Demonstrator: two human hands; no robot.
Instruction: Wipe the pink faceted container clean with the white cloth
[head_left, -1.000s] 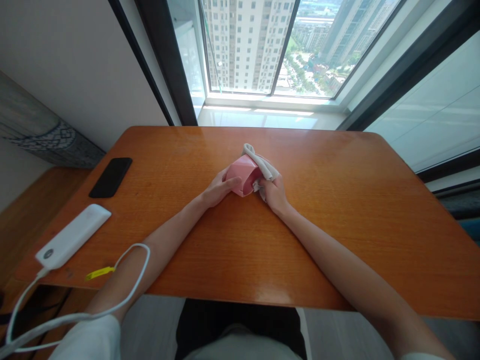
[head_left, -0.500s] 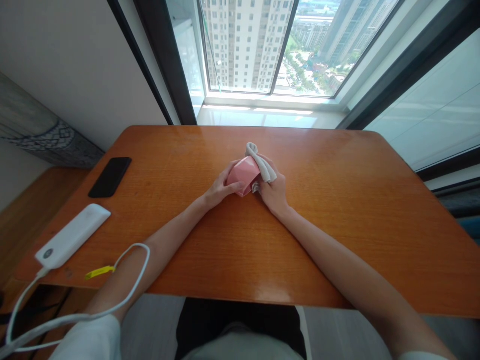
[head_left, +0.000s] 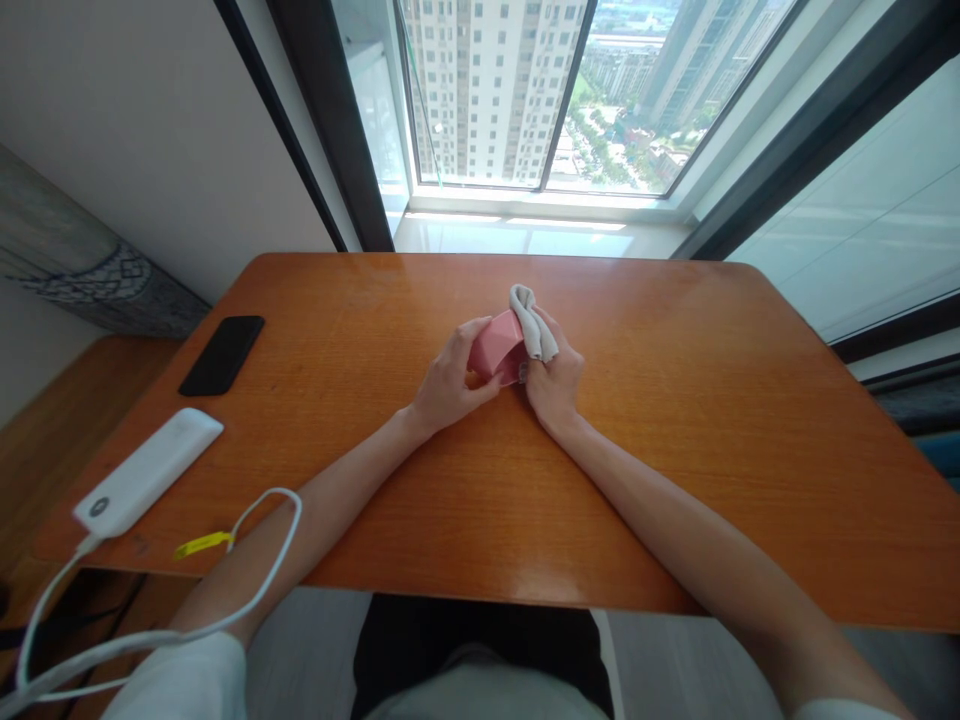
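A small pink cup [head_left: 496, 347] lies tilted on its side near the middle of the orange wooden table [head_left: 675, 420]. My left hand [head_left: 448, 383] grips it from the left, fingers curled over its side. My right hand [head_left: 556, 375] holds a folded grey-white cloth [head_left: 531, 320] pressed against the cup's right side and rim. The two hands touch around the cup, which they partly hide.
A black phone [head_left: 222, 354] lies at the table's left. Nearer the left front edge is a white power bank [head_left: 147, 471] with a white cable [head_left: 247, 520] and a yellow tag [head_left: 199, 545]. Windows stand beyond the far edge.
The cup has been turned and shifted slightly right between my hands. The cloth has slid along its edge, and my left hand has wrapped further over it.
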